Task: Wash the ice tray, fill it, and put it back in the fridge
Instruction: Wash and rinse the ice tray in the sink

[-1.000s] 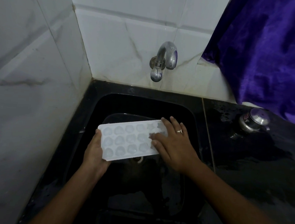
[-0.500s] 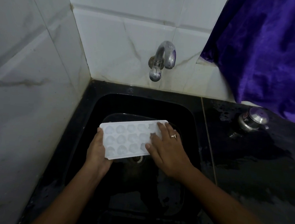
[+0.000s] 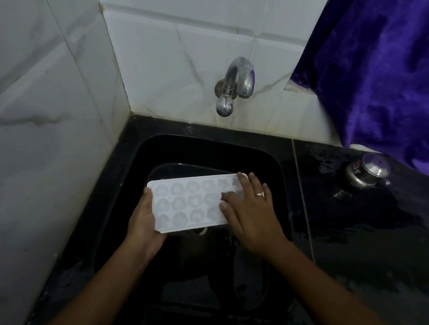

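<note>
Both at ice tray: L hand grip curled round end; R hand flat, fingers straight, pressing top.

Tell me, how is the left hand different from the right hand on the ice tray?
The left hand curls round the ice tray's left end and grips it; the right hand lies flat on top of its right end, fingers straight. The right hand wears a ring; no ring shows on the left hand. Both hands touch the tray above the black sink.
</note>
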A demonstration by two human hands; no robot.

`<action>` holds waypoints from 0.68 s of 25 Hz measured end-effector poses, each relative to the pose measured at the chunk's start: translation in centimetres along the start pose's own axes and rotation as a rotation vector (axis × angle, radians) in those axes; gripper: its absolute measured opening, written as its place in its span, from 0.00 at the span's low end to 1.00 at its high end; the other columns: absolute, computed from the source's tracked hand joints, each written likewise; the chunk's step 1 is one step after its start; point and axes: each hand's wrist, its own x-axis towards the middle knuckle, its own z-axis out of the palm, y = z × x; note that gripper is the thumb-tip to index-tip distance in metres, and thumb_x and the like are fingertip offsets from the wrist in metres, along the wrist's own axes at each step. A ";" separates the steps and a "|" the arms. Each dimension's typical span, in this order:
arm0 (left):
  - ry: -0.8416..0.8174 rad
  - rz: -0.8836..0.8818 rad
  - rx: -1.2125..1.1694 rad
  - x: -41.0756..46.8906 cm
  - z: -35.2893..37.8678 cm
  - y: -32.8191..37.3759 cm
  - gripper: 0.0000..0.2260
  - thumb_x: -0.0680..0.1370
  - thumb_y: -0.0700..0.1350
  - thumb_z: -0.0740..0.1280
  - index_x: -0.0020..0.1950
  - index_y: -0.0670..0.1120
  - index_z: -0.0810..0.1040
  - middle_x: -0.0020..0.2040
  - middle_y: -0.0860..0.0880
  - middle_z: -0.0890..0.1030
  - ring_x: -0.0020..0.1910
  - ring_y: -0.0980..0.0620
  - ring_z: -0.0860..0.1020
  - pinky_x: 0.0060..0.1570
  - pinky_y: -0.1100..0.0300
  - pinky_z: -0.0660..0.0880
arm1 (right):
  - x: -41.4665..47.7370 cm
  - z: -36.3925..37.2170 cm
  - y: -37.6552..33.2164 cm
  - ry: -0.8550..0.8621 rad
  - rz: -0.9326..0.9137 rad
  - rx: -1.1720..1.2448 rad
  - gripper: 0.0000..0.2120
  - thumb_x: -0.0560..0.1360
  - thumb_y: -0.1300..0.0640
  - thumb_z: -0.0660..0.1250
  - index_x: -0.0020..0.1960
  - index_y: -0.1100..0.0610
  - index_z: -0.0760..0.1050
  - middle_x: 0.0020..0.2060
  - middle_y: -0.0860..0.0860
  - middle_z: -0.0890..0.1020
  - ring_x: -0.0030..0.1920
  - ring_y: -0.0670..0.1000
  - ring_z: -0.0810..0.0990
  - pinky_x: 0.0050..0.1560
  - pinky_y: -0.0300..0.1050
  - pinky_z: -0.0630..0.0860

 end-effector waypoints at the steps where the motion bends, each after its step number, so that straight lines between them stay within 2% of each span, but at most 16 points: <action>1: 0.004 -0.006 -0.007 0.0 0.2 0.0 0.26 0.86 0.62 0.56 0.68 0.44 0.80 0.60 0.42 0.87 0.56 0.40 0.87 0.50 0.44 0.82 | -0.1 0.4 -0.6 -0.017 -0.001 0.008 0.30 0.84 0.36 0.42 0.73 0.49 0.71 0.82 0.58 0.56 0.83 0.60 0.48 0.79 0.68 0.51; 3: 0.013 -0.002 -0.001 0.2 -0.1 0.3 0.26 0.86 0.63 0.56 0.69 0.45 0.80 0.60 0.42 0.87 0.56 0.40 0.87 0.50 0.44 0.82 | -0.8 0.8 -0.3 -0.064 -0.064 -0.030 0.31 0.84 0.35 0.41 0.76 0.48 0.68 0.83 0.57 0.55 0.83 0.60 0.47 0.79 0.68 0.51; 5: 0.009 0.003 0.009 0.0 -0.2 0.2 0.26 0.86 0.62 0.56 0.68 0.45 0.81 0.60 0.43 0.87 0.54 0.42 0.88 0.48 0.45 0.82 | -0.5 0.2 0.8 -0.027 -0.075 -0.039 0.26 0.84 0.36 0.43 0.73 0.42 0.71 0.82 0.56 0.57 0.83 0.61 0.49 0.80 0.68 0.50; 8: -0.017 0.001 0.010 -0.3 0.5 -0.3 0.26 0.86 0.62 0.55 0.68 0.44 0.80 0.60 0.42 0.87 0.53 0.43 0.88 0.49 0.45 0.81 | 0.0 0.0 -0.4 0.020 0.029 0.036 0.28 0.84 0.37 0.44 0.67 0.50 0.75 0.81 0.59 0.60 0.82 0.62 0.51 0.79 0.67 0.51; 10: -0.020 0.015 0.010 -0.1 0.5 0.3 0.27 0.86 0.63 0.55 0.69 0.44 0.80 0.60 0.42 0.87 0.55 0.42 0.87 0.51 0.44 0.81 | -0.5 0.6 -0.8 -0.010 -0.027 -0.004 0.31 0.84 0.36 0.43 0.72 0.51 0.72 0.82 0.59 0.57 0.83 0.62 0.49 0.79 0.68 0.52; 11: -0.017 0.022 0.007 0.0 0.2 0.5 0.26 0.86 0.62 0.55 0.70 0.45 0.80 0.60 0.42 0.87 0.56 0.42 0.87 0.51 0.44 0.81 | -0.8 0.6 -0.2 -0.023 -0.073 -0.034 0.30 0.84 0.36 0.43 0.74 0.49 0.71 0.82 0.58 0.56 0.83 0.62 0.49 0.79 0.68 0.52; 13: -0.015 0.018 0.011 -0.1 -0.1 0.4 0.26 0.86 0.62 0.55 0.69 0.45 0.80 0.61 0.43 0.87 0.55 0.42 0.87 0.51 0.44 0.81 | -0.5 -0.1 1.0 0.005 -0.081 -0.032 0.26 0.85 0.37 0.44 0.72 0.43 0.72 0.82 0.57 0.58 0.83 0.61 0.49 0.79 0.68 0.51; 15: -0.032 -0.004 0.009 -0.2 0.4 0.0 0.26 0.86 0.63 0.55 0.69 0.45 0.80 0.61 0.42 0.87 0.56 0.41 0.87 0.52 0.44 0.81 | 0.1 -0.3 0.3 0.040 0.002 0.013 0.27 0.85 0.37 0.44 0.67 0.46 0.76 0.81 0.58 0.59 0.83 0.62 0.51 0.79 0.67 0.52; 17: -0.036 -0.014 0.001 0.0 0.6 -0.2 0.28 0.86 0.63 0.55 0.70 0.43 0.78 0.61 0.42 0.86 0.58 0.40 0.86 0.53 0.44 0.81 | -0.1 0.4 -0.9 0.013 0.005 0.017 0.32 0.84 0.35 0.42 0.69 0.52 0.74 0.82 0.59 0.59 0.83 0.62 0.50 0.79 0.67 0.54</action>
